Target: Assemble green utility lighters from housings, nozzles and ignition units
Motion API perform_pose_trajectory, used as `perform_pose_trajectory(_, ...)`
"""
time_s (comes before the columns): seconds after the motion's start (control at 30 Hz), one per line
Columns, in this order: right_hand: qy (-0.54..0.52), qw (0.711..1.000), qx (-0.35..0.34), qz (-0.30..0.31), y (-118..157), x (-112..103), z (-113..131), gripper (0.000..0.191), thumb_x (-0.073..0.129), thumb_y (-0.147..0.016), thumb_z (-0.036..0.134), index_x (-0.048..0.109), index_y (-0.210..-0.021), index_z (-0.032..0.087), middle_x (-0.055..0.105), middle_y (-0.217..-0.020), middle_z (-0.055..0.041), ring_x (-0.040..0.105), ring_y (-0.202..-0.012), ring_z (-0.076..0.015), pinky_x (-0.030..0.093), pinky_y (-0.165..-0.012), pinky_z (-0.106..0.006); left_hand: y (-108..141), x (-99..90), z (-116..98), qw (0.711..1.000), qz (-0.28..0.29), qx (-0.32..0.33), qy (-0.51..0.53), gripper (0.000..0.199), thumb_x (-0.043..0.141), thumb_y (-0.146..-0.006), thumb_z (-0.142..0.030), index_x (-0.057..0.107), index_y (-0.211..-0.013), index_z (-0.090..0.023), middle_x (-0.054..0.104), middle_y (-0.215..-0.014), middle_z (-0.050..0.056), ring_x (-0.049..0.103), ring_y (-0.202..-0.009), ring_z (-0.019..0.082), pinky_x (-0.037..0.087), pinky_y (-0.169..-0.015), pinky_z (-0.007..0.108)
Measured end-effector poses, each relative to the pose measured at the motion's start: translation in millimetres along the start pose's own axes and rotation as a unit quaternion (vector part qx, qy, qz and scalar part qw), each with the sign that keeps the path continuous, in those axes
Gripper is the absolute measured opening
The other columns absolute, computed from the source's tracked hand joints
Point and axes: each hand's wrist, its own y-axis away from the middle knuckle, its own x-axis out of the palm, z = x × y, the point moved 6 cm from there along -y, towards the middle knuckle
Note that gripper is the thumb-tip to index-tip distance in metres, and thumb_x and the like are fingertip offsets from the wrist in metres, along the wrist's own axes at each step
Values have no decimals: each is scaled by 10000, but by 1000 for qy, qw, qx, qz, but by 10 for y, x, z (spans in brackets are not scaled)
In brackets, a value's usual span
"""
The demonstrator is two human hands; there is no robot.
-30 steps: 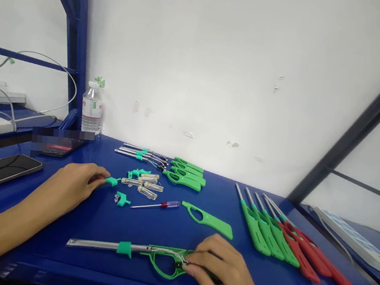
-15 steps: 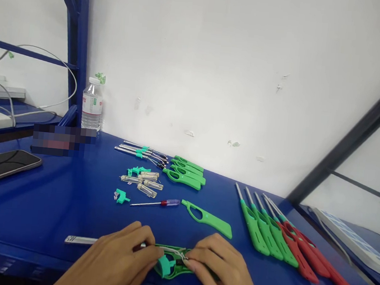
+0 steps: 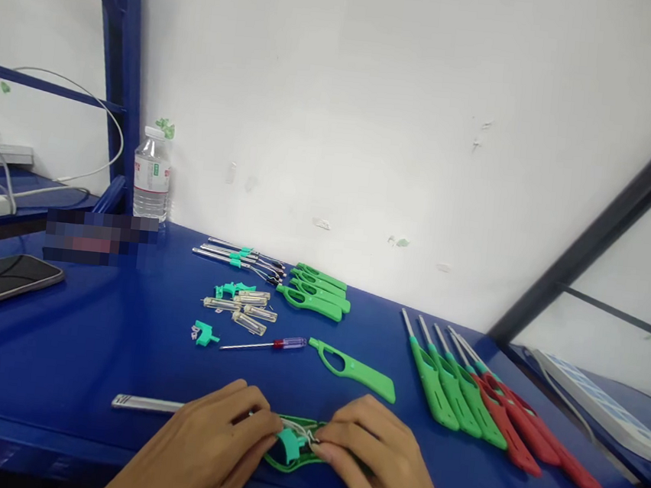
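Observation:
At the table's front edge lies an open green lighter shell point(image 3: 281, 466), with a metal tube point(image 3: 146, 404) reaching out to its left. My left hand point(image 3: 215, 437) covers the tube's inner end, its thumb and index finger pinched on the teal trigger piece point(image 3: 291, 444). Thin wires point(image 3: 303, 429) run over the shell beside the trigger. My right hand point(image 3: 377, 452) is closed at the shell's right part, fingertips at the wire ends; what exactly they pinch is too small to tell. A separate green half shell point(image 3: 359, 372) and a screwdriver point(image 3: 270, 344) lie beyond.
Behind are metal tubes with wires point(image 3: 232, 256), green half shells point(image 3: 314, 302), clear fuel tanks point(image 3: 249, 322) and a loose teal trigger point(image 3: 205, 334). Green lighters point(image 3: 435, 389) and red lighters point(image 3: 526, 436) lie right. A phone point(image 3: 5, 282) and bottle point(image 3: 152, 181) stand left.
The teal trigger piece has shifted slightly right and up, and more of the metal tube shows left of my left hand. The view has moved a little.

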Motion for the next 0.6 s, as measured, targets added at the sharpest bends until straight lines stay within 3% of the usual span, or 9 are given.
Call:
perform_pose_trajectory(0.17, 0, 1000, 1, 6, 6, 1, -5, 242, 602, -1155, 338, 780, -1026, 239, 783, -921, -11, 714, -800, -157, 550, -763, -257, 36, 50, 2, 1000, 6, 5, -13, 299, 439, -1075, -56, 650, -1107, -266, 733, -984, -15, 705, -820, 172, 606, -893, 324)
perform_pose_trajectory(0.37, -5, 1000, -1, -6, 1, -14, 14, 246, 597, -1157, 337, 772, -1016, 236, 781, -913, -6, 715, -796, -153, 550, -756, -255, 1, -11, -64, 999, -47, 19, -2, 292, 441, -1065, -51, 651, -1061, -255, 734, -901, -25, 706, -753, 164, 613, -797, 296)
perform_pose_trajectory(0.6, -22, 1000, 18, -7, 13, -5, -24, 243, 643, -1126, 383, 774, -977, 241, 776, -902, -4, 718, -808, -162, 555, -755, -257, 16, 18, -58, 999, -42, 30, -15, 295, 434, -1070, -45, 647, -1057, -250, 738, -906, -19, 702, -743, 165, 615, -820, 297)
